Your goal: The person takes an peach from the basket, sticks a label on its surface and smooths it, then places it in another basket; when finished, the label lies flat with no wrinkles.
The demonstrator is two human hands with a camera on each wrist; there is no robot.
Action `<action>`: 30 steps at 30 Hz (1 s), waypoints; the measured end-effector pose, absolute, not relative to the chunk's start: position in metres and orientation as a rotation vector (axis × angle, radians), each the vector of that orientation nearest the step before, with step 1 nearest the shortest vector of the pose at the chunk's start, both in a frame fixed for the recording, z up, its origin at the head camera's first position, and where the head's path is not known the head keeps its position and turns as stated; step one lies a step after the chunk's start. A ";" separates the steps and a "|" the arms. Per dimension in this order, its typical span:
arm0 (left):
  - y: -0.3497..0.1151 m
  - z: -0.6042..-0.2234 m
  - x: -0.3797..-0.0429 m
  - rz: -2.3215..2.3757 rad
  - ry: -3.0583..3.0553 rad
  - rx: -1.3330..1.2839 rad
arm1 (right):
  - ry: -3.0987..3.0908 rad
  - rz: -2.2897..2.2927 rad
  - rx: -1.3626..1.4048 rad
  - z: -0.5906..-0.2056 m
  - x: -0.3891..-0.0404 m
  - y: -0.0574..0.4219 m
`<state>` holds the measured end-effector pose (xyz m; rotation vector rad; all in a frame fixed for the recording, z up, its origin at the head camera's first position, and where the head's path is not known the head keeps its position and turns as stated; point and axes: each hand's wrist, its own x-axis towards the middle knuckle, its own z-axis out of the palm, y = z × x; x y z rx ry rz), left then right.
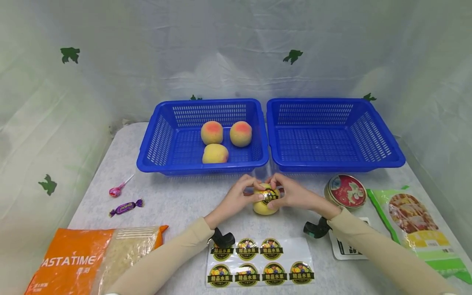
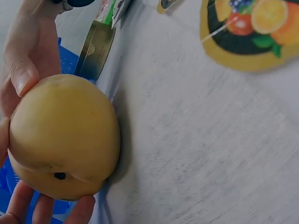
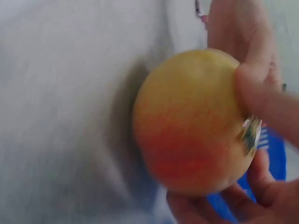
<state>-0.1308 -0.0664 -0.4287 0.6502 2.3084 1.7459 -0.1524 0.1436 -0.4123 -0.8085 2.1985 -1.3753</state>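
Observation:
Between both hands is a yellow peach (image 1: 261, 209), held low over the table in front of the baskets. On its upper side sits a round black-and-gold fruit sticker (image 1: 271, 196), whose edge (image 3: 251, 136) stands slightly off the skin in the right wrist view. My left hand (image 1: 237, 197) grips the peach from the left, thumb at the sticker's left edge. From the right, my right hand (image 1: 292, 194) curls round it, with the thumb by the sticker's lower right. A red blush shows on one side of the peach (image 3: 184, 140) in the right wrist view.
A sticker sheet (image 1: 298, 248) lies in front. Behind stand a blue basket (image 1: 147, 164) with three peaches and another blue basket (image 1: 339, 166). At right are a round tin (image 1: 348, 191), a white card and a green food bag (image 1: 424, 229); at left, a lollipop, wrapped candy and orange pasta bag (image 1: 73, 258).

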 end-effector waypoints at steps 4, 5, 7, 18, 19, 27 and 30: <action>-0.066 -0.424 -0.127 1.759 2.348 0.621 | 2.304 -1.347 -0.801 -0.412 -0.151 0.140; -0.065 -0.419 -0.126 1.766 2.346 0.616 | 2.295 -1.357 -0.798 -0.412 -0.151 0.140; -0.065 -0.411 -0.123 1.790 2.333 0.607 | 2.228 -1.398 -0.808 -0.413 -0.153 0.143; -0.062 -0.398 -0.122 1.879 2.172 0.440 | 1.887 -1.563 -0.743 -0.423 -0.167 0.159; -0.063 -0.399 -0.122 1.874 2.182 0.459 | 1.882 -1.562 -0.740 -0.424 -0.168 0.159; -0.069 -0.416 -0.129 1.771 2.161 0.595 | 1.805 -1.615 -0.608 -0.420 -0.168 0.157; -0.070 -0.426 -0.132 1.729 2.153 0.645 | 1.818 -1.631 -0.574 -0.418 -0.167 0.155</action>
